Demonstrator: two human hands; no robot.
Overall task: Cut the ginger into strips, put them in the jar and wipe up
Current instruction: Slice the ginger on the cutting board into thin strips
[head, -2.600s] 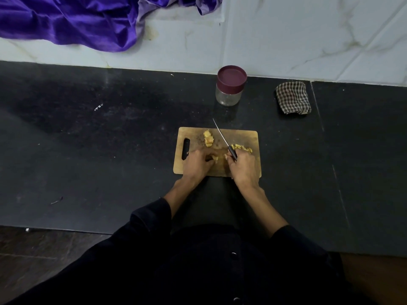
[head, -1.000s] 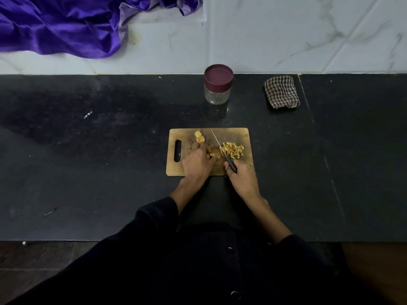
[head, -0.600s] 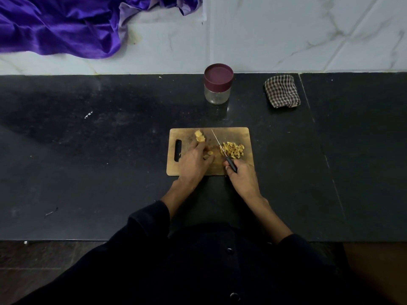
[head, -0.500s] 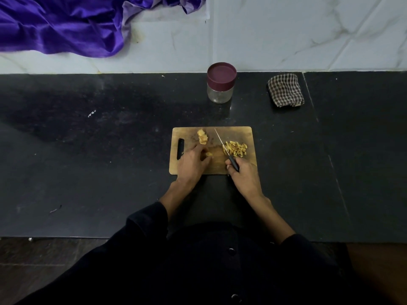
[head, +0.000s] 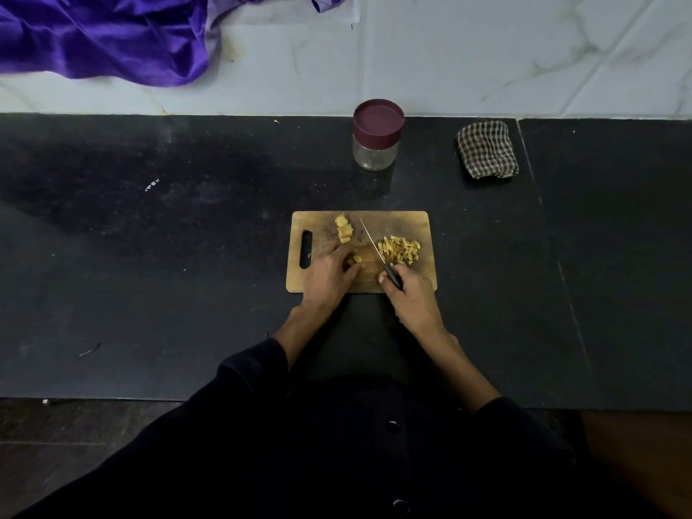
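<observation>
**Mid-cut on the board, jar closed**

You had your right hand (head: 411,294) wrapped around the black handle of the knife (head: 378,253), fingers curled tight on it, at the near right part of the wooden cutting board (head: 412,222). The blade ran up and to the left across the board's middle, tip pointing far-left. Whether the edge touched the wood could not be told.

Your left hand (head: 329,273) sat on the near left-centre of the board, fingers bent and pinching a small ginger piece (head: 355,259) at the fingertips, just left of the blade.

A stack of uncut ginger chunks (head: 343,228) lay near the board's far edge, left of the knife tip and apart from your hand. The pile of cut ginger strips (head: 400,249) lay on the right side of the board, just right of the blade.

The board rested on the black counter (head: 149,275), handle slot at its left end. The jar (head: 377,138) stood upright beyond the board near the wall, maroon lid on, its clear body looking bare inside. The checked cloth (head: 486,149) lay folded to the right of the jar, well apart from the board.

A purple fabric (head: 101,35) draped over the white marble wall (head: 486,50) at the far left. Your dark sleeves (head: 254,368) were pushed up the forearms.
</observation>
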